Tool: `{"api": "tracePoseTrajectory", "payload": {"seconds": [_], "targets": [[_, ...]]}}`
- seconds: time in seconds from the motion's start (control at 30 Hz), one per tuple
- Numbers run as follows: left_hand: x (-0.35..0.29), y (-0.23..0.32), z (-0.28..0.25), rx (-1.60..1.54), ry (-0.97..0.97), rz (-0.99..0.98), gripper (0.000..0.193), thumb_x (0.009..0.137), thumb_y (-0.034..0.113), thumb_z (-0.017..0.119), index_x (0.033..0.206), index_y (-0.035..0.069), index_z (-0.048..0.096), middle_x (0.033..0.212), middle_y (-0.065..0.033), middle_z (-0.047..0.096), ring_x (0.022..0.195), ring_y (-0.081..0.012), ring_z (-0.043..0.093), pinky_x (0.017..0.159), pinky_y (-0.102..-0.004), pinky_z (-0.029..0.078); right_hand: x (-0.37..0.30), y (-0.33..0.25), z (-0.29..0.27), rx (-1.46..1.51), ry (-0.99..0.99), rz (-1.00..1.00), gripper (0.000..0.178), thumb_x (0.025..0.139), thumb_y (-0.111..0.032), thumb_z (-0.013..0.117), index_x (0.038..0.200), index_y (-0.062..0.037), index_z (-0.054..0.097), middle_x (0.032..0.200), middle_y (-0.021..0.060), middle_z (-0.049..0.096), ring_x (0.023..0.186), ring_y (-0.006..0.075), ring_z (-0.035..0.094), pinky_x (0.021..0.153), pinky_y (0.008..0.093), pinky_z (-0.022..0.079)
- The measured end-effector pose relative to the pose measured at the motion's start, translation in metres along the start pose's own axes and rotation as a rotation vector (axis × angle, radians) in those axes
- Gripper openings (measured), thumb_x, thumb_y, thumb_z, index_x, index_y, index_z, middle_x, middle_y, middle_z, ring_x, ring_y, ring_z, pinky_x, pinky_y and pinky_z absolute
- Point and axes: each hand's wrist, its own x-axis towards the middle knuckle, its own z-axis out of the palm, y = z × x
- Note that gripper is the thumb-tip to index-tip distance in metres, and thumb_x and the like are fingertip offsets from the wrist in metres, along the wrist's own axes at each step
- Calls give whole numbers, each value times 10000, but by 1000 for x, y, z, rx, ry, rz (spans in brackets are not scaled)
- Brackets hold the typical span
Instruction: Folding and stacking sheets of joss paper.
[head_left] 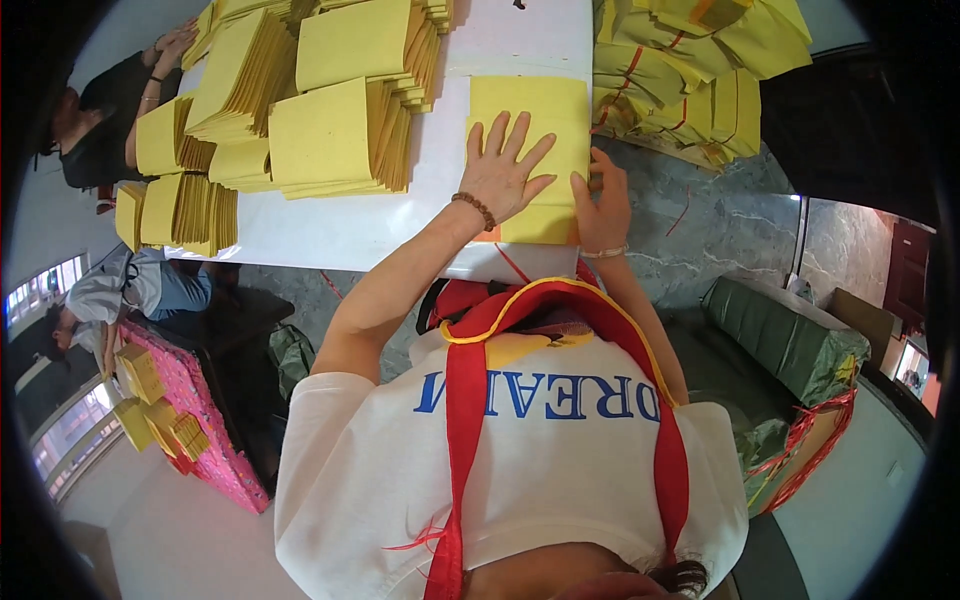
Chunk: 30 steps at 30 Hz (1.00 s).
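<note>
A flat yellow paper sheet or folded paper piece [540, 100] lies at the table's right edge, with orange patches at its near end. My left hand [505, 170], wearing a beaded bracelet, rests flat on it with spread fingers. Beside the paper's right edge is my right hand [603, 205], its thumb over the edge and its fingers bent, with a gap between thumb and forefinger. I see nothing held in it. Whether the yellow piece is one layer or several cannot be made out.
Stacks of folded yellow paper [320, 135] cover the left of the white table [450, 190]. Red-tied yellow bundles [690, 90] stand at the far right. Green-wrapped packages [780, 335] lie to my right. Two other people are at the left, one with hands near the stacks [170, 45].
</note>
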Motion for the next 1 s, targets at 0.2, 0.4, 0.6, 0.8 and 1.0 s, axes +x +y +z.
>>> {"api": "tracePoseTrajectory", "payload": {"seconds": [0.2, 0.4, 0.6, 0.8, 1.0], "targets": [[-1, 0, 3, -19, -65, -10, 527, 868, 463, 445, 1327, 208, 398, 1398, -153, 296, 1281, -375, 239, 1013, -557, 156, -24, 12, -3, -931, -246, -687, 597, 818, -387, 524, 1313, -79, 397, 1397, 57, 349, 1295, 198, 302, 1008, 593, 162], [-5, -9, -10, -449, 192, -91, 546, 838, 414, 512, 1298, 137, 416, 1371, -142, 322, 1265, -350, 261, 1012, -495, 202, -22, 15, -1, -898, -266, -690, 610, 812, -427, 515, 1296, -69, 419, 1393, 72, 352, 1296, 221, 303, 1000, 628, 151], [-29, 14, -37, -110, -132, 106, 573, 767, 323, 598, 1254, 62, 445, 1315, -133, 406, 1165, -314, 397, 949, -446, 310, -19, 21, 3, -800, -197, -778, 598, 818, -389, 526, 1291, -38, 425, 1386, 102, 361, 1297, 244, 306, 996, 631, 137], [-25, 41, -23, -12, -87, -61, 585, 733, 182, 572, 1278, 67, 394, 1183, -146, 471, 1108, -293, 441, 890, -423, 363, -14, 33, 6, -653, -265, -696, 552, 840, -291, 485, 1308, -12, 397, 1385, 148, 342, 1319, 299, 250, 1045, 567, 105], [-29, 47, 1, 289, 194, -52, 410, 747, 192, 530, 1144, 96, 514, 1036, -87, 508, 952, -215, 476, 725, -371, 398, -3, 20, -13, 351, -278, -129, 517, 929, -244, 380, 1374, -22, 240, 1379, 178, 319, 1256, 242, 349, 1045, 385, 250]]}}
